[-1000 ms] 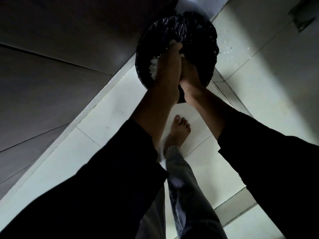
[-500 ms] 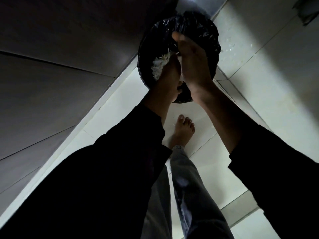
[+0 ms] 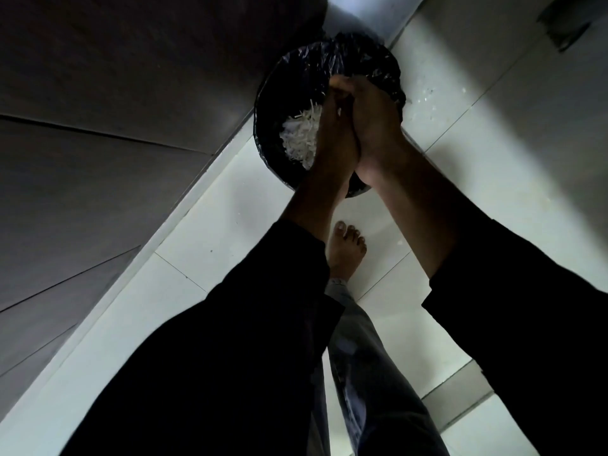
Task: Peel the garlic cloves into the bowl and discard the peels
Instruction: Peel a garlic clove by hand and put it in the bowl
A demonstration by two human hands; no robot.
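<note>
I look down at a round bin lined with a black plastic bag (image 3: 273,103) on the floor. A pile of pale garlic peels (image 3: 301,134) lies inside it on the left. My left hand (image 3: 335,133) and my right hand (image 3: 373,126) are above the bin's opening, pressed palm to palm with the fingers pointing away from me. I see nothing held between them. The hands hide the right part of the bin's inside. No bowl or garlic cloves are in view.
Dark cabinet fronts (image 3: 115,126) run along the left. The floor is pale tile (image 3: 493,159), with small white scraps (image 3: 427,97) beside the bin. My bare foot (image 3: 347,250) and grey trouser leg (image 3: 371,373) stand just before the bin.
Half a second ago my right hand had slid forward past the left, fingers spread. Now it has drawn back and both palms meet again over the bin.
</note>
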